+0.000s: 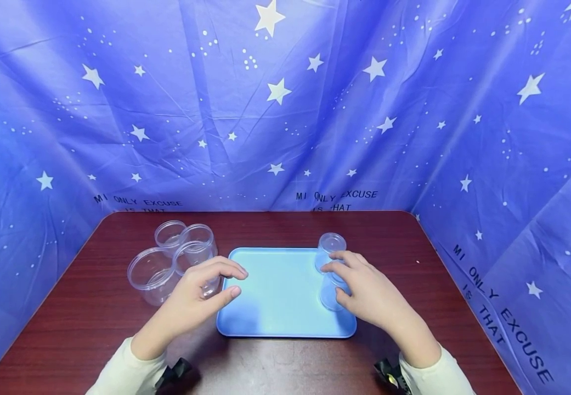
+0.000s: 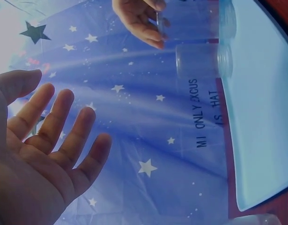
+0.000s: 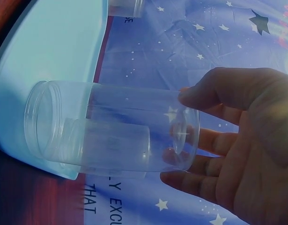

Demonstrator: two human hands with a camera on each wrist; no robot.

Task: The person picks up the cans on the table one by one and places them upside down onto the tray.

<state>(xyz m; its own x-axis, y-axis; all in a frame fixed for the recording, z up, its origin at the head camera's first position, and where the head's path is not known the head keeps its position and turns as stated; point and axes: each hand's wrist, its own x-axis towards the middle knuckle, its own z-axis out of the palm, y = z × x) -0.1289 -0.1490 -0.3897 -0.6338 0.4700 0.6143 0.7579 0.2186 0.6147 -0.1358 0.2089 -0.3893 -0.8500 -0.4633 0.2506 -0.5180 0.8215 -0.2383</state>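
- Looks bright and fairly even in the head view, with a pale sheen on the near tabletop (image 1: 285, 362).
- Darkens softly on the near left part of the blue tray (image 1: 280, 291).
- Burns to white high on the curtain (image 2: 144, 110) in the left wrist view, leaving the left hand (image 2: 40, 164) dim.
- Turns hazy in the right wrist view, flaring palely over the right hand (image 3: 256, 159).
- Reduces the clear jar (image 3: 120, 108) to faint edges and highlights.
- Stretches toward the head view's edges.
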